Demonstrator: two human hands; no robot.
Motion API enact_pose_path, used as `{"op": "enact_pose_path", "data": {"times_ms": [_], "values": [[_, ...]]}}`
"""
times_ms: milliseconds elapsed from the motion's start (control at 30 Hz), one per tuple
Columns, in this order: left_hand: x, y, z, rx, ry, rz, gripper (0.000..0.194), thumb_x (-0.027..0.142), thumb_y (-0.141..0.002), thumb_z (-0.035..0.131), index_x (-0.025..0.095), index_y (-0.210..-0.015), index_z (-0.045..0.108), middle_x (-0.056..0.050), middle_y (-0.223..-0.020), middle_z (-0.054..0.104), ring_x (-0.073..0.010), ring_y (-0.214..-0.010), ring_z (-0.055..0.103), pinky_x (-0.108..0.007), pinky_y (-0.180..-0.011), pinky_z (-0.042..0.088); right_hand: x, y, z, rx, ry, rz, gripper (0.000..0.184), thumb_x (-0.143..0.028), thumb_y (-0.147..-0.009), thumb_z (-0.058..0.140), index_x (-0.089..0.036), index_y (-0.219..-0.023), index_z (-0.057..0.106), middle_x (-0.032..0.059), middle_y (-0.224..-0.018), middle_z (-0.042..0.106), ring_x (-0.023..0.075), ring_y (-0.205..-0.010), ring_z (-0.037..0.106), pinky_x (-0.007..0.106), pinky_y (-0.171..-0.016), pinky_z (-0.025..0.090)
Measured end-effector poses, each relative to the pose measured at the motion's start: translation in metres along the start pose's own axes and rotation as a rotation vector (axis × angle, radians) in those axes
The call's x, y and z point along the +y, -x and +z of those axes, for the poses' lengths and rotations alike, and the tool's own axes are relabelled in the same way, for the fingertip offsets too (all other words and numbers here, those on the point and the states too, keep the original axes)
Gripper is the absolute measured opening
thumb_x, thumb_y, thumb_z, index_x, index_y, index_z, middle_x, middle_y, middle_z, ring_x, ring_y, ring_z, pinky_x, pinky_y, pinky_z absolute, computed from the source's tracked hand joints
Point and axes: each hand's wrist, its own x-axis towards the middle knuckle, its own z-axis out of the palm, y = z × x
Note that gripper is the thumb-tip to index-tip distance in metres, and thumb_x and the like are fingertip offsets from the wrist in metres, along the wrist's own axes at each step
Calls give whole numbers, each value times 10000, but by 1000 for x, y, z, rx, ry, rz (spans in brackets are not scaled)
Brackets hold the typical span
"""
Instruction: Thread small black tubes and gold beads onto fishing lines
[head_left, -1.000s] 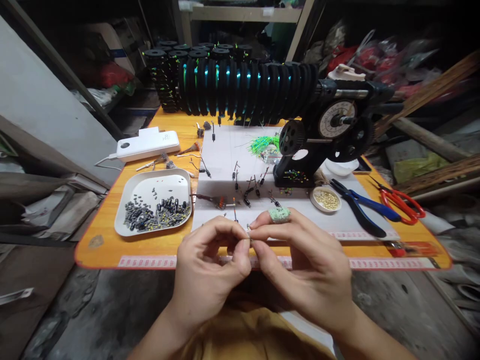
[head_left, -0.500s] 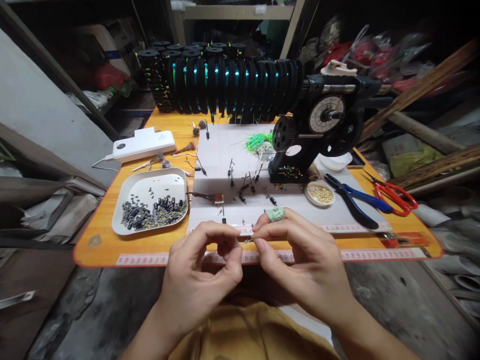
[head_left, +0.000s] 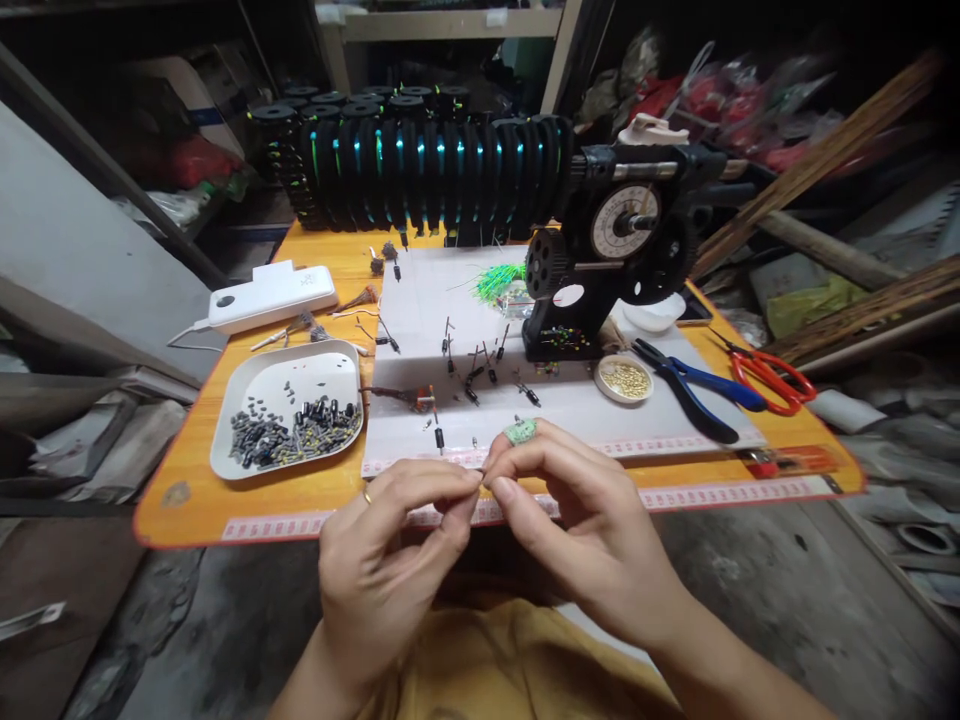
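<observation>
My left hand (head_left: 401, 560) and my right hand (head_left: 581, 515) meet above the table's front edge, thumb and fingers pinched together. Something tiny and dark is between their tips, too small to name. A ring sits on one left finger, and a green wrap (head_left: 520, 431) covers part of a right finger. Just beyond the fingertips, a small black cylinder on a thin stem (head_left: 439, 438) lies on the white board (head_left: 405, 300). Several similar black pieces (head_left: 471, 393) are scattered farther back.
Left is a white tray (head_left: 225, 440) of small grey and black parts, behind it a white power bank (head_left: 274, 300). A black machine with spools (head_left: 435, 170) stands at the back. Right are a dish of gold beads (head_left: 625, 380), blue-handled pliers (head_left: 690, 390) and red-handled scissors (head_left: 772, 380).
My hands have drawn closer, so their fingertips now meet. A small metal piece seen at my right fingertips is now mostly hidden. The camera view has shifted slightly.
</observation>
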Motion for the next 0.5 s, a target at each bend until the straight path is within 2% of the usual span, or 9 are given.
{"op": "enact_pose_path", "data": {"times_ms": [200,367,433,500], "values": [[3,3,9,137,198,-152,214,32,-834,707,238,-873,753,5,-815,654,-117,-756,631,-173,-601,516,-1,1,6,-38,-141,97,115,-208,-957,586,-198,-875,666,32,-858,627,150,-786,617,251,-647,500],[2,6,13,123,419,-278,155,106,-861,722,254,-861,769,11,-845,586,-75,-613,582,-169,-547,525,0,-3,6,-116,-287,115,117,-217,-973,575,-196,-917,675,34,-906,637,143,-803,647,258,-701,529],[2,6,14,98,462,-321,141,117,-861,728,250,-851,772,1,-897,599,-67,-610,599,-168,-551,540,2,-5,3,-151,-244,112,118,-224,-972,584,-190,-897,670,27,-884,634,137,-793,636,244,-675,516],[2,6,15,76,492,-346,145,110,-874,712,242,-855,768,-15,-953,645,-58,-579,607,-171,-540,548,4,-6,0,-158,-88,75,163,-220,-964,605,-183,-812,651,10,-811,608,124,-754,597,224,-642,482]]}}
